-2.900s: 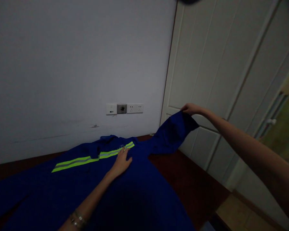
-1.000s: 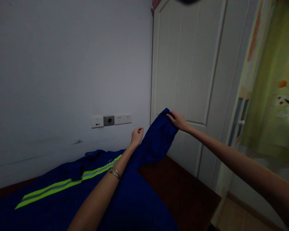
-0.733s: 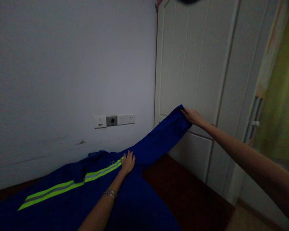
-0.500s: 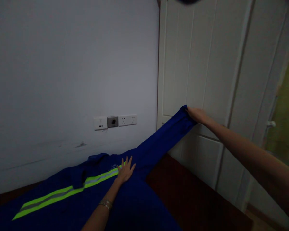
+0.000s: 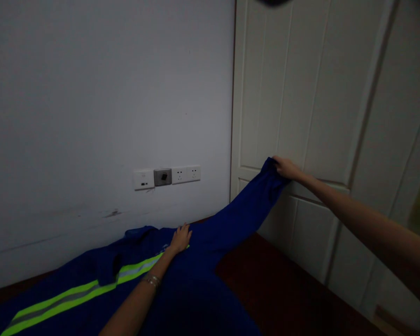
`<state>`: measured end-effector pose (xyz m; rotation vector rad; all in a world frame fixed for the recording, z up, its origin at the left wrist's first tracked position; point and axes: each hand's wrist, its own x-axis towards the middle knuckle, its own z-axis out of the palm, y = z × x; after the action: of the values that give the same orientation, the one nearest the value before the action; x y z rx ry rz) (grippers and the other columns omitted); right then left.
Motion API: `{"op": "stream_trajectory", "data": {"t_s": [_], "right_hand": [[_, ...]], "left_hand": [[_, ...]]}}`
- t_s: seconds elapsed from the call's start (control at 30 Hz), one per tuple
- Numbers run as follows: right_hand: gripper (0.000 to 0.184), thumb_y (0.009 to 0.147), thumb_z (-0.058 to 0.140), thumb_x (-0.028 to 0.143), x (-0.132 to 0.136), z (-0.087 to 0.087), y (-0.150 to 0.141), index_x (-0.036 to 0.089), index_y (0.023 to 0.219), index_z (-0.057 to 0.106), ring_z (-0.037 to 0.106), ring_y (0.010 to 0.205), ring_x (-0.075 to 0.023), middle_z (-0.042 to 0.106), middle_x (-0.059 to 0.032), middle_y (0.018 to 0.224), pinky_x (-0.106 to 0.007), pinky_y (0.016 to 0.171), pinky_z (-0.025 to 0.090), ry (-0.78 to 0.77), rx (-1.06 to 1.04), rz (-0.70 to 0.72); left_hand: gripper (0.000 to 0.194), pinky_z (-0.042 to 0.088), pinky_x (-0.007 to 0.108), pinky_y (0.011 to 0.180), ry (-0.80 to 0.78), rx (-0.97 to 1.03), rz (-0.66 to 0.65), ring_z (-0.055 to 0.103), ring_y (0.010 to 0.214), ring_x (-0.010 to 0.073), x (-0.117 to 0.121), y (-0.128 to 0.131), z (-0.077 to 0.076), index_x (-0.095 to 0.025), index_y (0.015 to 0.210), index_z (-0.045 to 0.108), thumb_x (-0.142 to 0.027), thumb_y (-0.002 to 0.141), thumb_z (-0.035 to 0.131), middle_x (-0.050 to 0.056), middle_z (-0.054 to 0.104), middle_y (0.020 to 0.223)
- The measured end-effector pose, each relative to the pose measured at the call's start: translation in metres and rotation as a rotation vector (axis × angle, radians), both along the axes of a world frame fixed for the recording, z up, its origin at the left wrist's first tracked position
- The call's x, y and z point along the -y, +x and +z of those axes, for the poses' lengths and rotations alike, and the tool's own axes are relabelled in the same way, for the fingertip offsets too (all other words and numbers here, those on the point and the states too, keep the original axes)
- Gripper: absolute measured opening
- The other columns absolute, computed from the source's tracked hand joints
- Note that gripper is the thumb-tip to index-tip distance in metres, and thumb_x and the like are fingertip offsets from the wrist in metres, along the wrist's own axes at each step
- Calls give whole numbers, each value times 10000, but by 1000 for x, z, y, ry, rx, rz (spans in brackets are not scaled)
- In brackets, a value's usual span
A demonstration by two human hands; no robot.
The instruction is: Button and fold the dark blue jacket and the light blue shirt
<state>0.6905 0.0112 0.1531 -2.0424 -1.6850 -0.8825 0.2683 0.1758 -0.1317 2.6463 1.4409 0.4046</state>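
A blue work jacket with a yellow-green and silver reflective stripe lies spread out below me, its collar towards the wall. My right hand is closed on the cuff end of one sleeve and holds it raised, so the sleeve slopes up from the shoulder. My left hand rests on the jacket near that shoulder, by the end of the stripe. Its fingers lie over the cloth, slightly bent and close together. The jacket's lower part is dark and runs out of view.
Under the jacket is a dark reddish-brown surface. A pale wall with a row of sockets rises behind it. White panelled doors stand at the right, close to the raised sleeve.
My left hand's spread fingers have drawn together and bent a little, still on the shoulder area. The raised sleeve sags more, with my right hand still on its cuff. The view has shifted slightly.
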Motion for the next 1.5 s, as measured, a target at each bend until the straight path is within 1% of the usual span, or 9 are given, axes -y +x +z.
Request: {"op": "stream_trajectory", "data": {"t_s": [0.2, 0.37, 0.47, 0.6, 0.77, 1.13, 1.33, 1.4, 1.5], "right_hand": [[307, 726, 439, 136, 16, 14, -4, 158, 1013, 549, 584, 896, -236, 641, -117, 973, -350, 780, 454, 199, -176, 166], [334, 726, 460, 164, 22, 23, -10, 178, 1048, 550, 591, 895, -211, 644, -85, 994, -359, 807, 457, 260, -282, 299], [258, 753, 466, 219, 26, 24, -7, 183, 977, 588, 589, 853, -215, 659, -75, 933, -355, 773, 457, 248, -242, 281], [245, 797, 464, 368, 32, 23, -1, 171, 777, 609, 566, 700, -206, 653, -76, 763, -311, 637, 430, 223, -144, 140], [376, 829, 417, 490, 37, 21, -6, 172, 710, 579, 544, 629, -192, 634, -86, 703, -281, 566, 372, 240, -83, -5], [472, 890, 254, 528, 33, 34, -26, 212, 1093, 539, 584, 706, -225, 655, -116, 853, -265, 540, 329, 61, 150, -230], [429, 891, 309, 486, 20, 27, -28, 235, 1173, 513, 602, 712, -235, 662, -120, 834, -278, 574, 350, -111, 284, -325], [409, 894, 320, 465, 17, 21, -27, 243, 1180, 510, 608, 721, -233, 665, -118, 829, -281, 588, 360, -143, 300, -339], [374, 903, 316, 414, 12, 12, -26, 241, 1174, 507, 616, 699, -234, 665, -121, 810, -286, 578, 369, -193, 328, -355]], "left_hand": [[370, 325, 258, 970, -63, 75, -147, 473, 1158, 189, -46, -3, -1, -117, 1212, 498, -234, 878, 392, 123, 517, 1262], [208, 399, 252, 813, -126, 192, -33, 582, 948, 200, -64, -4, 6, -143, 916, 649, -220, 806, 491, 82, 660, 978], [224, 412, 238, 721, -144, 236, 32, 603, 851, 192, -75, -5, 11, -115, 844, 657, -233, 814, 469, 85, 670, 870], [224, 400, 205, 616, -186, 289, 79, 608, 738, 161, -82, -10, 13, -118, 821, 659, -224, 807, 461, 50, 668, 762], [205, 387, 188, 610, -186, 315, 96, 603, 759, 153, -74, -12, 13, -125, 830, 652, -183, 794, 459, 35, 674, 779], [254, 391, 275, 770, -110, 162, 139, 566, 967, 227, -60, -1, 11, -160, 943, 645, -235, 835, 428, 102, 648, 1008], [361, 334, 376, 913, 186, 106, 214, 431, 1121, 280, -24, 16, 16, -135, 1160, 532, -211, 844, 374, 157, 520, 1166], [385, 312, 375, 958, 217, 95, 93, 394, 1162, 269, -5, 22, 18, -119, 1204, 493, -229, 858, 363, 163, 474, 1222], [418, 215, 392, 1048, 191, 45, -262, 269, 1279, 256, 21, 31, 14, -169, 1266, 444, -323, 898, 323, 120, 367, 1365]]}}
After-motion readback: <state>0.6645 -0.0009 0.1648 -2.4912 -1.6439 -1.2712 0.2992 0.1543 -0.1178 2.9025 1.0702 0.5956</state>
